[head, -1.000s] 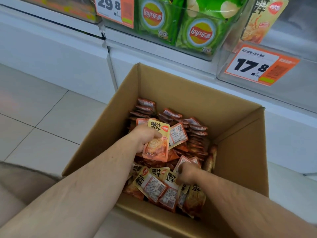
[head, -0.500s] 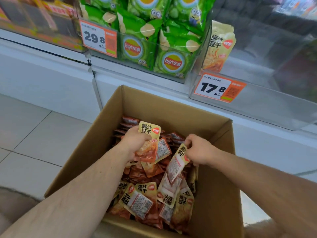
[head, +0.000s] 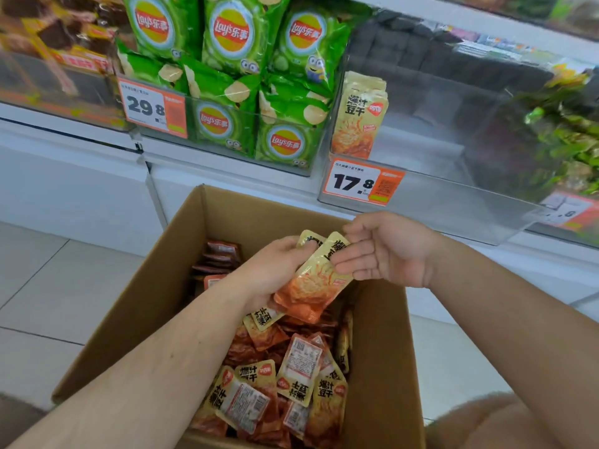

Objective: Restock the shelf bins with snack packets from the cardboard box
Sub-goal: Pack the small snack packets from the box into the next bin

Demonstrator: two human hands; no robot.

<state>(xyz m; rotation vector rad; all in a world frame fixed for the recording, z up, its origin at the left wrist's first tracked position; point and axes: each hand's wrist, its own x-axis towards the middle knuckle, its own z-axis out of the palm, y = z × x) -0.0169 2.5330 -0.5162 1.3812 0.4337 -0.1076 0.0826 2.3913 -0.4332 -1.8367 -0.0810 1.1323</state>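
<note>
left hand (head: 275, 270) gripping two packets (head: 311, 280); one box (head: 136, 306)

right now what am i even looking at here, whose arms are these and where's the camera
The camera sits on a person's head, looking forward and down, so the two bare arms are the wearer's own. There is no machine. The left hand grips a small bunch of orange snack packets above an open cardboard box on the floor. The right hand, fingers relaxed, touches the top of that bunch. More of the same packets lie loose in the box. Behind it is a shelf with a nearly empty clear bin holding a few matching packets, and green chip bags beside it.
</note>
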